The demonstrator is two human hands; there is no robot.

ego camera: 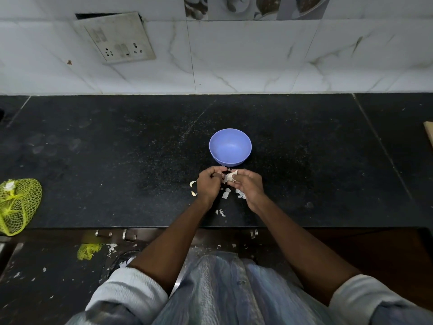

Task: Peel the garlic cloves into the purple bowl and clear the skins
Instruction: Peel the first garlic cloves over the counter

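Note:
The purple bowl (230, 146) stands on the black counter (117, 160), and its inside looks bare. Just in front of it, my left hand (209, 184) and my right hand (246, 184) meet with fingers curled. Between their fingertips they pinch a pale garlic clove (230, 176) with loose papery skin. Torn garlic skins (226, 193) lie scattered on the counter beneath and around both hands, with a few more pieces (220, 212) nearer the front edge.
A yellow mesh net bag (16, 205) lies at the counter's left front corner. Another yellow net scrap (89, 250) and skin flakes lie on the floor below. A switch plate (117, 37) sits on the tiled wall. A wooden edge (429, 134) shows at far right.

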